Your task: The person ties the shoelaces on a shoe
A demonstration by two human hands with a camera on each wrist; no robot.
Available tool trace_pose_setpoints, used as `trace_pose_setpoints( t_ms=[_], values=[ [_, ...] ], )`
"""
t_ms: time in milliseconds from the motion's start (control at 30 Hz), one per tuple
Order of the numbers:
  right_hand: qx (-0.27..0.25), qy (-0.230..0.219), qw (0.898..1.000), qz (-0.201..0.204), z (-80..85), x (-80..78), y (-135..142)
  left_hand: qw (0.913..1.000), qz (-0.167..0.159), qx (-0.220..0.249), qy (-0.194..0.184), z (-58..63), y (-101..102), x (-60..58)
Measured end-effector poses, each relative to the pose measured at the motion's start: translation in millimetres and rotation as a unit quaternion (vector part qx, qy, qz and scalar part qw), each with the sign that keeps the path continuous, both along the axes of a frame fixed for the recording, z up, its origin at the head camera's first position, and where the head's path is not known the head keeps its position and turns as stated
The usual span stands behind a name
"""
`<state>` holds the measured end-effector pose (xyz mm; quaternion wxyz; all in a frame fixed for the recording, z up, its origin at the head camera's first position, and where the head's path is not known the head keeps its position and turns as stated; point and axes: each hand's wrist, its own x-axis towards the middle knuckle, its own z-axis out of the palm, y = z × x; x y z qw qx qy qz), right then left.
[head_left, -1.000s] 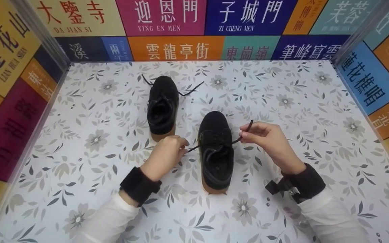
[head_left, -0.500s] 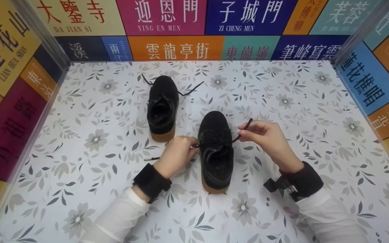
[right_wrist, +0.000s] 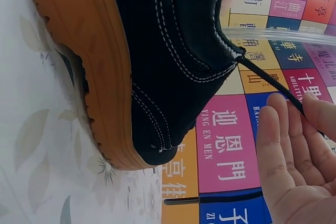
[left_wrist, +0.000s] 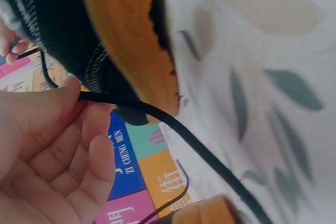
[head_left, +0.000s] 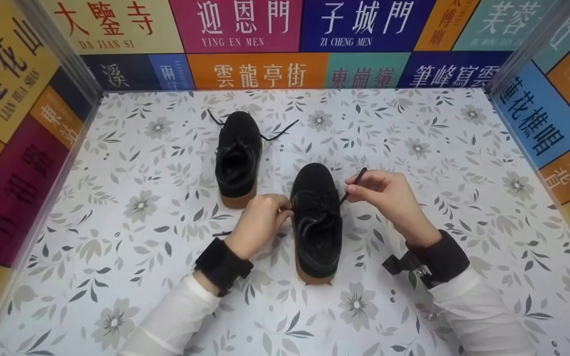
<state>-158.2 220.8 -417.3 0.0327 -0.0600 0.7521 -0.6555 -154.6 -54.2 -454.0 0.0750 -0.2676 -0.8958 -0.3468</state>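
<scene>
A black shoe (head_left: 314, 185) with a tan sole (right_wrist: 107, 77) stands upright, toe pointing away, between my two hands. My left hand (head_left: 260, 222) is close to its left side and pinches one end of the black shoelace (left_wrist: 184, 129) between thumb and forefinger. The loose tail of that lace trails past the hand onto the table. On the shoe's right side, my right hand (head_left: 389, 202) pinches the other lace end (right_wrist: 273, 81), which runs taut from the top eyelet. The lace tip stands up above the right fingers in the head view.
A second black shoe (head_left: 238, 153) stands behind and to the left, its laces (head_left: 281, 132) spread to both sides. The table (head_left: 423, 316) has a white floral cover. Panels with printed characters (head_left: 258, 70) wall in the back and both sides.
My left hand has slid right along the lace, up against the shoe, leaving a lace tail behind it. My right hand has shifted slightly up and left. Neither shoe has moved.
</scene>
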Motion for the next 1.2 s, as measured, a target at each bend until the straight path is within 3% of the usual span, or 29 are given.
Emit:
trace_pose_setpoints(
  t_ms=[333,1200],
  values=[
    [0.020,-0.002,1.000,0.000,2.4,-4.1,-5,0.9989,0.006,0.026,0.038,9.8,4,-0.4],
    [0.049,0.013,0.998,0.022,4.6,-20.9,-19,0.9978,-0.006,0.052,0.041,27.0,35,-4.8]
  ],
)
